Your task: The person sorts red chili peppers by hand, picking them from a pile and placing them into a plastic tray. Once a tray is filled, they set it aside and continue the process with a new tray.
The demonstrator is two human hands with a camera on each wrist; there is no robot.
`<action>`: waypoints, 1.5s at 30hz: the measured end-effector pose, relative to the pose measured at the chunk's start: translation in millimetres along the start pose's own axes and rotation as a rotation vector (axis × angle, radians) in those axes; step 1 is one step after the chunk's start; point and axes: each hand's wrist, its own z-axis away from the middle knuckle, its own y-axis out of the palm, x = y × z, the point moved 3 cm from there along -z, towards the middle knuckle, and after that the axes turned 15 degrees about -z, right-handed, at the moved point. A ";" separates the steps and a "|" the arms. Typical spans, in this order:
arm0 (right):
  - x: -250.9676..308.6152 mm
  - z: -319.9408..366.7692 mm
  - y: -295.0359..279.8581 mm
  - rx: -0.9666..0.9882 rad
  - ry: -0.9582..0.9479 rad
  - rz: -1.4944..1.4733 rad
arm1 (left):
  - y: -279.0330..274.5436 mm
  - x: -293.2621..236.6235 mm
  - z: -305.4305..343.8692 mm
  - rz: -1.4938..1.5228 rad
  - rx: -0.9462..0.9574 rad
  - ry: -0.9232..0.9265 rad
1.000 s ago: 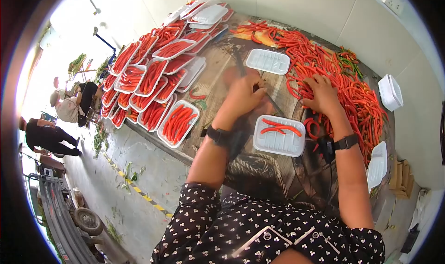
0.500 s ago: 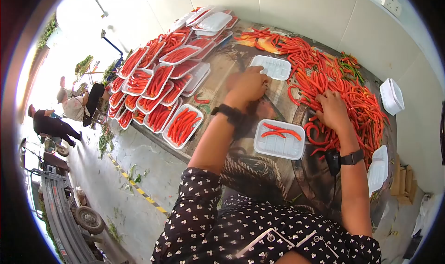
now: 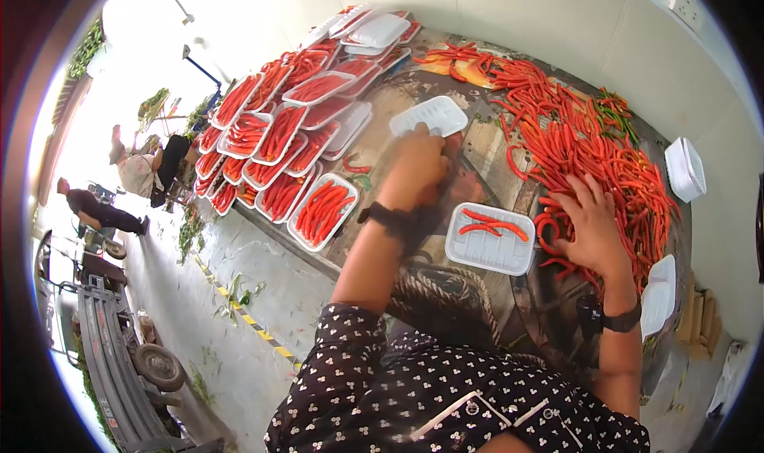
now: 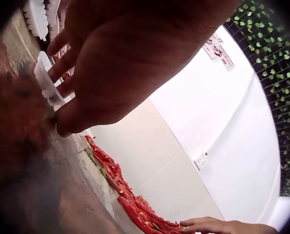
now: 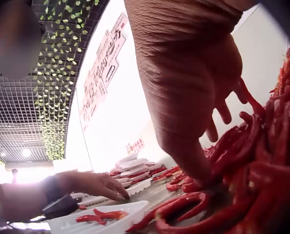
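Observation:
My left hand (image 3: 418, 171) reaches over the table with its fingertips on the near edge of a bare white plastic tray (image 3: 447, 116). In the left wrist view those fingers stretch across the tray's rim (image 4: 41, 73), and the thumb points down beside it. My right hand (image 3: 593, 230) is spread over the near-left edge of a heap of red chili peppers (image 3: 581, 151). Seen from the right wrist, its fingers reach among the peppers, and the thumb points down at the table. Between the hands sits a second white tray (image 3: 489, 256) with a few chilies (image 3: 495, 222) in it.
Stacked trays (image 3: 278, 131) full of chilies fill the table's left side; one filled tray (image 3: 321, 213) lies at the near-left edge. Spare white trays (image 3: 684, 171) stand at the far right, with another (image 3: 658, 294) nearer. A loose chili (image 3: 356, 167) lies near the stack.
My left hand has gone forward to the bare tray, which has shifted left and turned slightly. My right hand has spread its fingers and drawn nearer along the heap.

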 end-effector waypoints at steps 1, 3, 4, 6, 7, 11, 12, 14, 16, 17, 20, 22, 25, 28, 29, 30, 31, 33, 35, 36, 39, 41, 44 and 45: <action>4.1 6.4 0.6 0.045 -0.004 0.002 | -3.6 -4.0 2.3 0.072 0.008 -0.033; 0.7 13.7 5.3 0.018 -0.010 -0.001 | 5.6 -4.3 4.3 0.148 -0.017 0.097; -0.2 17.4 6.6 -0.007 -0.038 -0.006 | -8.6 -10.2 7.9 0.256 -0.017 0.113; 0.8 20.8 8.3 -0.051 -0.059 -0.009 | -32.4 -21.0 14.9 0.373 -0.005 0.147; -1.0 22.1 13.3 -0.067 -0.097 -0.042 | -35.6 -24.1 17.1 0.488 0.105 0.170; 5.6 23.8 22.5 -0.054 -0.115 -0.070 | -21.4 -29.2 24.5 0.539 0.311 0.321; 4.5 23.9 24.8 -0.017 -0.090 -0.057 | -16.9 -30.9 26.1 0.546 0.306 0.401; 1.7 23.8 28.1 -0.083 -0.125 -0.039 | -9.6 -32.6 30.4 0.575 0.320 0.416; 3.0 21.7 26.8 -0.120 -0.175 -0.053 | -15.8 -34.7 34.9 0.604 0.339 0.428; -1.7 20.4 28.8 -0.123 -0.164 -0.055 | -21.4 -33.6 35.5 0.637 0.378 0.435; -13.1 16.9 35.2 -0.165 -0.175 0.002 | -26.5 -18.9 40.8 0.734 0.476 0.387; -11.9 14.4 35.1 -0.204 -0.201 0.030 | -26.4 -2.5 47.1 0.793 0.533 0.324; -8.3 3.6 31.0 -0.117 -0.160 -0.082 | -28.9 22.2 60.0 0.877 0.624 0.097; 7.0 -14.3 31.2 -0.057 -0.194 -0.139 | -25.3 50.2 71.6 0.891 0.600 0.031; 15.3 -21.1 33.6 0.005 -0.201 -0.143 | -31.0 58.1 73.8 0.830 0.526 0.069; 22.1 -28.0 40.0 0.003 -0.204 -0.143 | -38.7 62.5 76.7 0.829 0.523 0.068; 25.7 -36.4 54.1 0.051 -0.128 -0.179 | -46.7 68.5 79.0 0.823 0.507 -0.017; 41.9 -47.2 86.5 0.167 -0.158 -0.199 | -50.9 88.7 80.4 0.776 0.434 -0.105; 94.9 -37.0 97.9 0.511 -0.318 -0.199 | -61.9 96.8 80.5 0.800 0.422 -0.167; 124.5 -22.9 92.0 0.787 -0.371 -0.211 | -64.6 101.9 82.5 0.825 0.419 -0.229; 141.1 17.1 112.0 0.515 -0.746 -0.748 | -68.1 106.6 84.3 0.839 0.412 -0.228; 136.1 24.5 95.1 0.375 -0.656 -0.829 | -67.7 104.6 85.2 0.813 0.427 -0.178; 79.3 26.8 59.4 0.466 -0.302 -0.561 | -51.5 99.1 87.7 0.801 0.453 -0.150; 57.8 31.1 52.9 0.434 -0.247 -0.510 | -55.1 86.0 88.2 0.843 0.443 -0.109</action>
